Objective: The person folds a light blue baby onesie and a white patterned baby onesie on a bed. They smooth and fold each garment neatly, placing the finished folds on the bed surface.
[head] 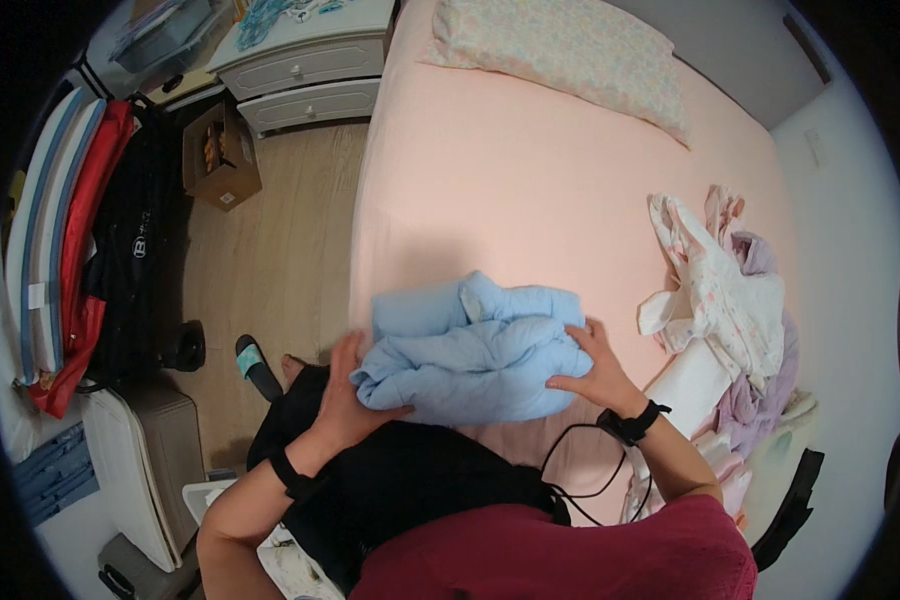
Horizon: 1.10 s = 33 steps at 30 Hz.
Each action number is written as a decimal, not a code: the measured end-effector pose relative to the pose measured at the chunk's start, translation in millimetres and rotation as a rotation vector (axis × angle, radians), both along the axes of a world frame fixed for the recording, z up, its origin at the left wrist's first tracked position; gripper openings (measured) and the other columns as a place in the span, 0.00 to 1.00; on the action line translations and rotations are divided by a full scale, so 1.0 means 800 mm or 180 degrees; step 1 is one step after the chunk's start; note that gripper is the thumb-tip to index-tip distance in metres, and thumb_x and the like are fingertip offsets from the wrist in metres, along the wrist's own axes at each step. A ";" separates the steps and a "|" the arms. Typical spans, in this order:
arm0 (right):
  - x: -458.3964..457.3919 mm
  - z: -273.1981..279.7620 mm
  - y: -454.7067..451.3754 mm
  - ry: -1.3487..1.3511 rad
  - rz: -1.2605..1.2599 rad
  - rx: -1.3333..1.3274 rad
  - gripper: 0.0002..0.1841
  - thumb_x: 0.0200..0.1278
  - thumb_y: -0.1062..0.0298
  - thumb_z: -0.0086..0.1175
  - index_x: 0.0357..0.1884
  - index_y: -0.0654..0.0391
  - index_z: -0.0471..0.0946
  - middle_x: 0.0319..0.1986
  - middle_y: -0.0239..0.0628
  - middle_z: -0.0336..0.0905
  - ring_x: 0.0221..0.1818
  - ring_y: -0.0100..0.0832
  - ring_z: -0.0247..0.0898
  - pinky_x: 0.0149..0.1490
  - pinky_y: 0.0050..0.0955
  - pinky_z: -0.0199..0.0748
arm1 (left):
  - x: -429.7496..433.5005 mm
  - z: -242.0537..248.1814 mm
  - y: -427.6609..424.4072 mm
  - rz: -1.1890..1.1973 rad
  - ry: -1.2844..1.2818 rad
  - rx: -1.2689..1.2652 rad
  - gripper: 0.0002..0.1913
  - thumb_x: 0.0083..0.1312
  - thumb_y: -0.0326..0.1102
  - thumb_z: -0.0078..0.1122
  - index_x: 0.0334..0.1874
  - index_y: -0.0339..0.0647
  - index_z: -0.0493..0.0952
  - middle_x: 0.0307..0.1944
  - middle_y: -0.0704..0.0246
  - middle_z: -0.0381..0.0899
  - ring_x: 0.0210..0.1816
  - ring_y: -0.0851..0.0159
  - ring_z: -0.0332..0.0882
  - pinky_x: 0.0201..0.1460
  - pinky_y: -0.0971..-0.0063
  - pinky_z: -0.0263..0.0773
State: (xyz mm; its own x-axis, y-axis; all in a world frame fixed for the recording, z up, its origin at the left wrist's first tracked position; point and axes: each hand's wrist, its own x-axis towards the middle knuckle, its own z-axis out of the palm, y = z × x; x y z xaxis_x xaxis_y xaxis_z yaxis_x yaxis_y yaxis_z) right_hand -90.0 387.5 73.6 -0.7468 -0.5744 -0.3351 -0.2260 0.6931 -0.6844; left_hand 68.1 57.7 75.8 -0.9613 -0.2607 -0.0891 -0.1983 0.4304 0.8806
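A light-blue padded cloth bundle point(480, 360), folded and thick, lies on the pink bed sheet point(540, 180) right in front of me. My left hand point(352, 397) grips its left end, thumb at the near edge and fingers along the far side. At the right end my right hand point(592, 364) holds the bundle, with the thumb on top and the fingers around the outer edge. The bundle's far part is a flatter fold; the near part is bulkier and creased. Its underside is hidden.
Crumpled clothes, with a white printed garment point(727, 300) on top, lie at the right. A floral pillow point(562, 56) rests at the bed's head. A black cable point(570, 491) loops beside my waist. Left on the floor are a cardboard box point(221, 161) and a slipper point(256, 367).
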 end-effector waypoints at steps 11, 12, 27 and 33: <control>-0.054 0.029 -0.067 0.0832 0.1341 0.0431 0.25 0.46 0.63 0.61 0.51 0.58 0.74 0.35 0.44 0.77 0.36 0.46 0.74 0.49 0.42 0.70 | -0.068 -0.016 -0.034 -0.0973 -0.0179 0.0376 0.18 0.53 0.31 0.71 0.44 0.38 0.76 0.39 0.61 0.81 0.43 0.64 0.80 0.49 0.68 0.73; -0.063 0.032 -0.072 0.1068 0.1121 0.0102 0.21 0.47 0.67 0.56 0.47 0.59 0.75 0.29 0.42 0.77 0.29 0.45 0.73 0.44 0.42 0.71 | -0.076 -0.021 -0.032 -0.0722 -0.0075 0.0421 0.12 0.58 0.30 0.67 0.42 0.35 0.76 0.35 0.61 0.81 0.38 0.68 0.79 0.40 0.74 0.74; -0.073 -0.072 -0.117 0.2077 0.1305 0.0507 0.32 0.68 0.45 0.41 0.70 0.48 0.59 0.65 0.49 0.58 0.67 0.52 0.52 0.68 0.53 0.50 | -0.128 -0.093 -0.021 0.0194 -0.0742 0.0071 0.21 0.66 0.46 0.58 0.51 0.35 0.71 0.39 0.55 0.81 0.42 0.55 0.79 0.47 0.65 0.72; -0.115 -0.060 -0.112 0.0586 0.1450 0.0420 0.44 0.60 0.39 0.52 0.72 0.53 0.54 0.64 0.55 0.57 0.67 0.52 0.53 0.67 0.45 0.56 | -0.127 -0.116 -0.046 0.0102 -0.0109 -0.0353 0.34 0.59 0.47 0.67 0.60 0.28 0.67 0.44 0.56 0.81 0.46 0.55 0.78 0.54 0.65 0.72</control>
